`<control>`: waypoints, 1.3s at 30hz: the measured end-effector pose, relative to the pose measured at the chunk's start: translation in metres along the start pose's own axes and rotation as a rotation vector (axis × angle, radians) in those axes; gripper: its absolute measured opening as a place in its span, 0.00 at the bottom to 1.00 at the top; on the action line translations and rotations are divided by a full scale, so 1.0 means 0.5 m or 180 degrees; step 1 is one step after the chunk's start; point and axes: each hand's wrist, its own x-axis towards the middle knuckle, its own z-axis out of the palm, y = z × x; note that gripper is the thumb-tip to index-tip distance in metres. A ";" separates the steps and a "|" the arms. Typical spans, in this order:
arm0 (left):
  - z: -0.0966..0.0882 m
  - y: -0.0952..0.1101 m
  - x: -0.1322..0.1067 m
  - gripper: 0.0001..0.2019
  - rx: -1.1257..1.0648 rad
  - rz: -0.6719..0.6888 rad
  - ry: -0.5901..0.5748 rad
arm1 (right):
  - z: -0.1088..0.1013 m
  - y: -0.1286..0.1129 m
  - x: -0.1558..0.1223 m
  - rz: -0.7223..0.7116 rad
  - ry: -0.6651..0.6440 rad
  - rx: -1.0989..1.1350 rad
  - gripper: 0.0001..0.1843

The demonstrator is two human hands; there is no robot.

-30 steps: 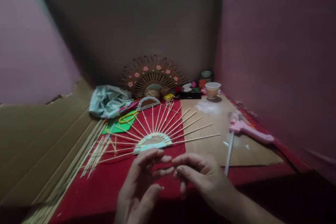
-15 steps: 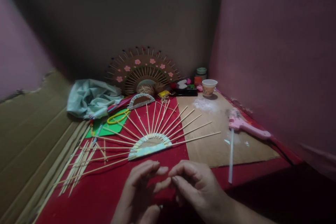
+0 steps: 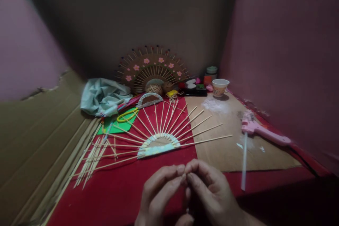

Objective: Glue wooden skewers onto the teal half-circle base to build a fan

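Observation:
My left hand [image 3: 161, 190] and my right hand [image 3: 209, 190] meet at the fingertips over the red cloth [image 3: 111, 194], near the front. Both pinch thumb against forefinger. Whatever lies between the tips, if anything, is too small to make out. Just beyond them lies a half-round base [image 3: 159, 150] wrapped in pale green and yellow, apart from my fingers. Thin wooden sticks [image 3: 194, 125] fan out from its curved edge. To the left, a pile of loose sticks [image 3: 92, 162] rests on the cloth.
A pink glue gun [image 3: 251, 125] with a clear glue stick lies right, on a cardboard sheet [image 3: 219, 155]. Behind stand a paper cup [image 3: 220, 88] and a flowered stick fan [image 3: 153, 61]. Yellow-handled scissors [image 3: 127, 116] rest on green paper beside a crumpled pale cloth [image 3: 103, 95].
My left hand's fingers have closed from spread to a pinch, touching my right fingertips. The whole view has shifted slightly, so the things appear farther right.

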 end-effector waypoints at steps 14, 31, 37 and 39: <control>0.024 -0.012 0.086 0.21 -0.1867 -0.1484 -0.0489 | -0.002 -0.058 0.020 0.0653 0.0045 0.1216 0.18; 0.023 -0.012 0.079 0.21 -0.1877 -0.2302 -0.1347 | -0.030 -0.072 0.018 0.0015 0.0123 0.1213 0.11; 0.018 -0.015 0.076 0.21 -0.1941 -0.2039 -0.1324 | -0.073 -0.100 0.036 -0.0314 0.0893 0.0031 0.08; 0.018 -0.008 0.077 0.21 -0.1835 -0.1964 -0.1372 | -0.072 -0.100 0.038 -0.0212 0.0832 -0.0356 0.10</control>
